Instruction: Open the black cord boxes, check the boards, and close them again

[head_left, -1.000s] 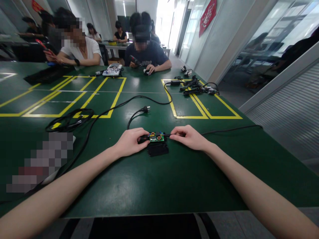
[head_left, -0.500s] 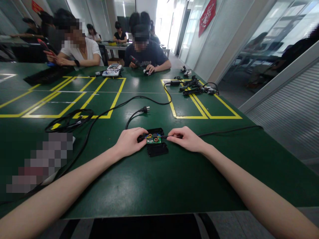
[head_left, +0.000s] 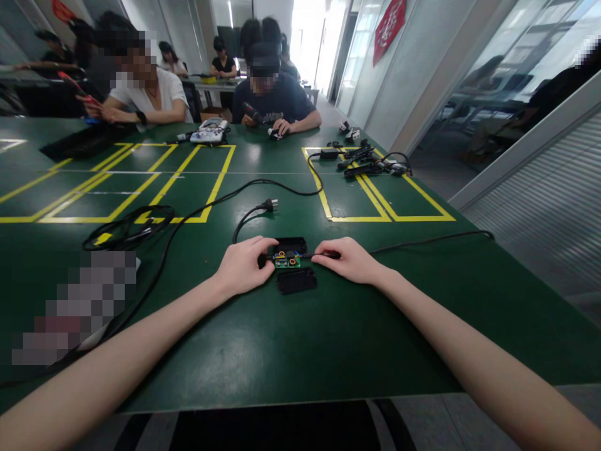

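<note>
A small green circuit board [head_left: 287, 260] with copper-wound coils sits between my two hands. My left hand [head_left: 244, 264] is closed at its left end, thumb and fingers around a black power cord whose end is mostly hidden. My right hand [head_left: 345, 260] pinches the black cable [head_left: 307, 255] that leaves the board's right side. One black plastic case half [head_left: 292, 242] lies just behind the board. The other case half [head_left: 297, 281] rests in front, hollow side up. A black cord with a plug [head_left: 269, 205] curves out from behind my left hand.
Left of my arm lie a coiled black cable [head_left: 126, 228] and a blurred-out object [head_left: 89, 307]. A long cable crosses the table to a pile of black parts [head_left: 364, 161] at the far right. Two people sit across the table, one holding a dark tool [head_left: 252, 113].
Both hands have shifted slightly left with the circuit board and its cables. The case half behind the board has come into view.
</note>
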`<state>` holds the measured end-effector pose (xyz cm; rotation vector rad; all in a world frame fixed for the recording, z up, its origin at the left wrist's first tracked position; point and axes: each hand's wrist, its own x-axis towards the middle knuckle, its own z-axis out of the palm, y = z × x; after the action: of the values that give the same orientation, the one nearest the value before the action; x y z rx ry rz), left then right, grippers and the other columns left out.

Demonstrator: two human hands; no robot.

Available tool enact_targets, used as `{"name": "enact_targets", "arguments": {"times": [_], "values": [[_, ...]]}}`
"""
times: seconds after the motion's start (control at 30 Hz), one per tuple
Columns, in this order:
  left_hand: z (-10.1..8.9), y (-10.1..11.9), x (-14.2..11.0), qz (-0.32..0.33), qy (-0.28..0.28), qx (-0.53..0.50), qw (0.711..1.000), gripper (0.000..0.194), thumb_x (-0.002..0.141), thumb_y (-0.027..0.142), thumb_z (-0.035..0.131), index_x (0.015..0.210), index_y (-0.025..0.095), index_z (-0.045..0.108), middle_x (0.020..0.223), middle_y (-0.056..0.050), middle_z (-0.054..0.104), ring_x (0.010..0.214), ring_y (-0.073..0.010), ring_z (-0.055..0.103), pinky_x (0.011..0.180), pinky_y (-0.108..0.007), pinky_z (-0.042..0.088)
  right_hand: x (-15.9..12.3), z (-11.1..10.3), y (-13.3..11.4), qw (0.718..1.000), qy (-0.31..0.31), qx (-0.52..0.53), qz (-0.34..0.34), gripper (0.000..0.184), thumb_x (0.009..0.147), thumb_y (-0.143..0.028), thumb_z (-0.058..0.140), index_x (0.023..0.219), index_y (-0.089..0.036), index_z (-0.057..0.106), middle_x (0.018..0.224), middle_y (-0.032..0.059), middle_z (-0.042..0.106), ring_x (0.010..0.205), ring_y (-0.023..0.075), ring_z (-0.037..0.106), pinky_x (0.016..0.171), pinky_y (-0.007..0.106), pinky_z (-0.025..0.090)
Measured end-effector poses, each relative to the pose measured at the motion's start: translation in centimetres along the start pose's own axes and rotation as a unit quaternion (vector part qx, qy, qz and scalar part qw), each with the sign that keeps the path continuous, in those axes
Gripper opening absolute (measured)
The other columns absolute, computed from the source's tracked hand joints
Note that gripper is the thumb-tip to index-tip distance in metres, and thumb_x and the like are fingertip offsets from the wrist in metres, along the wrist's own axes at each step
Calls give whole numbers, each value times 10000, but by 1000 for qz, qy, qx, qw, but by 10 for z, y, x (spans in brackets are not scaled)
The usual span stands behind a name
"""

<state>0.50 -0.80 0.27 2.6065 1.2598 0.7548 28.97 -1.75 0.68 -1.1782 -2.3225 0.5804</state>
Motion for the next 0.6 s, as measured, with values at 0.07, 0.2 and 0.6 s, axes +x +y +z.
{"name": "enact_targets", "arguments": {"times": [0.07, 0.2, 0.6], "values": [[-1, 1, 0, 3, 0, -20, 1000, 370, 786, 199, 599, 1148, 215, 672, 900, -5, 719, 770, -183, 696, 658, -268, 534, -1, 0, 0, 1000, 15, -10, -14, 331, 944, -489, 669, 1048, -179, 715, 852, 40, 692, 665, 156, 583, 633, 278, 439], [-1, -1, -1, 16, 3, -51, 999, 222, 794, 197, 589, 1006, 208, 655, 876, -4, 692, 747, -165, 666, 654, -259, 521, -4, 0, -3, 998, 16, -15, -52, 870, 725, -625, 857, 1437, -241, 536, 1328, 123, 622, 822, 202, 650, 734, 348, 563], [4, -8, 0, 45, 40, -29, 998, 82, 908, 190, 635, 941, 188, 710, 919, -58, 727, 918, -230, 671, 814, -364, 566, 2, 22, -21, 990, 37, -66, -118, 666, 842, -416, 752, 1439, -218, 531, 1398, 171, 606, 1255, 343, 596, 1072, 537, 484]]}}
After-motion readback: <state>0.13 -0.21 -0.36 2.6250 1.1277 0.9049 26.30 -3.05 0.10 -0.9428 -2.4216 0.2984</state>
